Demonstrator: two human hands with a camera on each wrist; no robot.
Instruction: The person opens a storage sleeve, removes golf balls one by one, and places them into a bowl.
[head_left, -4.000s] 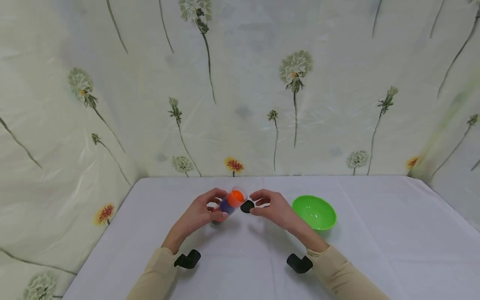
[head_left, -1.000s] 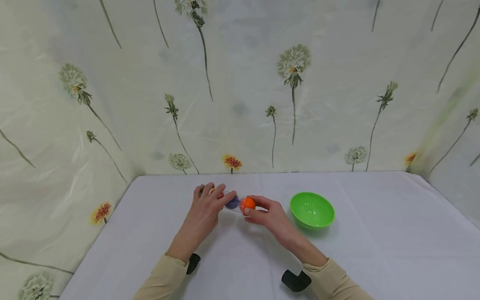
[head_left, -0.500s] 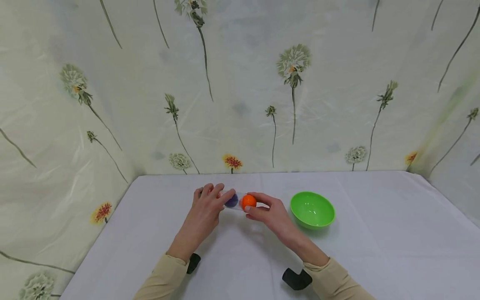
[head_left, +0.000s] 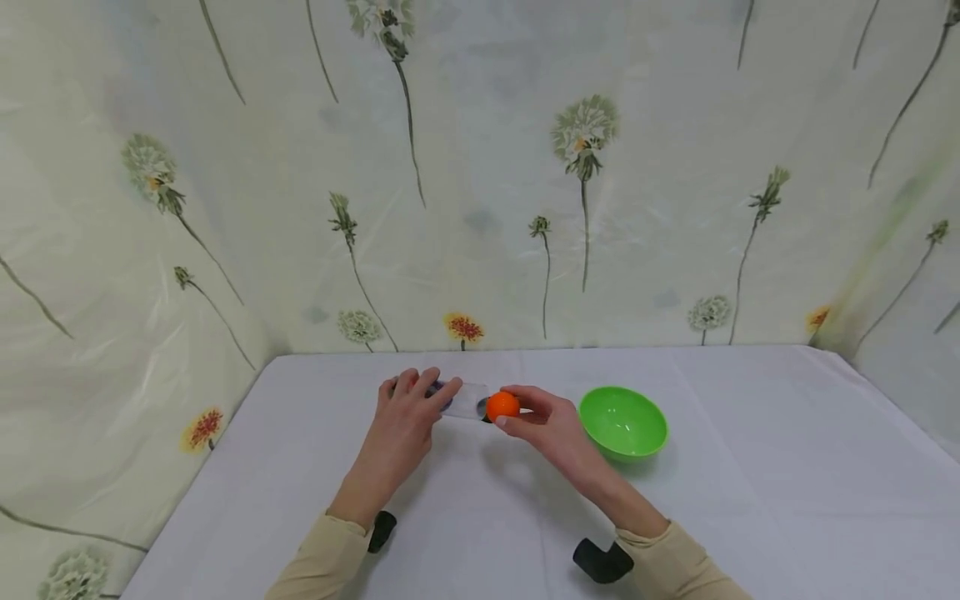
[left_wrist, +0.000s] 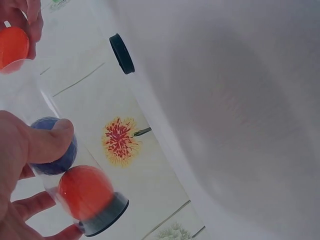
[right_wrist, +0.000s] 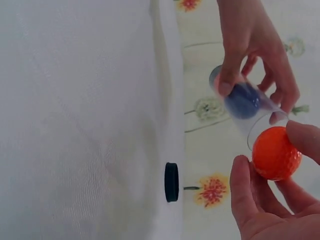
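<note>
Fingers (right_wrist: 243,185) of the right hand (head_left: 557,427) pinch an orange golf ball (right_wrist: 276,153) at the mouth of a clear tube (head_left: 469,398) the left hand (head_left: 401,429) grips, seemingly to steady it.

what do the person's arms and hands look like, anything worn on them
The left hand and right hand are bare, no gloves. The left sleeve and right sleeve are plain beige cloth, ending above the wrists. A black, angular piece shows beside each cuff, left and right, probably the wrist cameras.
</note>
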